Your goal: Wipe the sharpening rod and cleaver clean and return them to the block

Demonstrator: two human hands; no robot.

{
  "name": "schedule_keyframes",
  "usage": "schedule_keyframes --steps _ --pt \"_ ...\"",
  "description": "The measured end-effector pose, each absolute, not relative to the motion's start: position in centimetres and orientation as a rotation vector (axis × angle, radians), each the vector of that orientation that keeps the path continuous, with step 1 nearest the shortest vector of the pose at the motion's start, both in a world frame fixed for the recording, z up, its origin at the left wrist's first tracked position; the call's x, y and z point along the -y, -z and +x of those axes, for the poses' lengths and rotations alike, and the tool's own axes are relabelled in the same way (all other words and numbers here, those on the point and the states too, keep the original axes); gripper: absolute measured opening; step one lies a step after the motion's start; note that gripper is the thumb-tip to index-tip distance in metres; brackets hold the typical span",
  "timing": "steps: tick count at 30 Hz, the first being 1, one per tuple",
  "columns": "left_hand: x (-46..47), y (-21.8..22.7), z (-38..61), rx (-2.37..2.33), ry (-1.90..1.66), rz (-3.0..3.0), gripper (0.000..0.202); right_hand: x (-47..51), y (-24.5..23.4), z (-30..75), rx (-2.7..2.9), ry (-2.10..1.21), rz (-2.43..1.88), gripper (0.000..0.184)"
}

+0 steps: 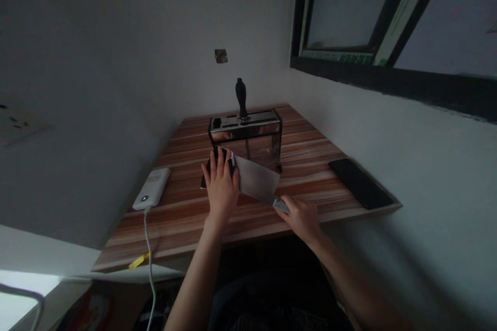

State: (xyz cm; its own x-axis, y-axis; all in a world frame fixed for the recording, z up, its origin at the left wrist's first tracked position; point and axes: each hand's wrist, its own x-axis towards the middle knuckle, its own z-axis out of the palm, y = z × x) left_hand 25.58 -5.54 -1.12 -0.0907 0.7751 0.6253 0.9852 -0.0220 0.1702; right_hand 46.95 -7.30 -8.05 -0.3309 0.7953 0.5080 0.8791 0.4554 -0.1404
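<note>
A cleaver [256,178] with a broad metal blade lies slantwise, its blade reaching up and left from the grip. My right hand [302,217] is wrapped round the cleaver's grey handle. On the far end of the blade, my left hand [222,181] lies with fingers spread and stretched out. Beneath and beside those fingers shows a flat dark piece [204,181]; what it is I cannot make out. Just behind the blade stands a metal-framed box-like device [246,126] with an upright black handle [240,97] on top. My left hand hides part of the blade.
The wood-grain table [182,207] fits into a wall corner. A white power bank [152,189] with a white cable [149,258] lies at the left. Yellow tape [139,260] is at the front edge. A black phone [361,182] rests at the right, below a dark window frame [341,72].
</note>
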Motion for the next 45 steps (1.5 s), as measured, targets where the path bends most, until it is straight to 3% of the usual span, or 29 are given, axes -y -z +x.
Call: schedule_keyframes --steps 23,45 --pt "9.7 3.8 34.8 1.588 0.703 -2.328 0.048 7.3 7.8 47.2 2.266 0.083 -1.474 0.018" --pt "9.8 3.5 34.6 1.685 0.701 -2.264 0.05 7.3 7.8 47.2 2.278 0.104 -1.416 0.016"
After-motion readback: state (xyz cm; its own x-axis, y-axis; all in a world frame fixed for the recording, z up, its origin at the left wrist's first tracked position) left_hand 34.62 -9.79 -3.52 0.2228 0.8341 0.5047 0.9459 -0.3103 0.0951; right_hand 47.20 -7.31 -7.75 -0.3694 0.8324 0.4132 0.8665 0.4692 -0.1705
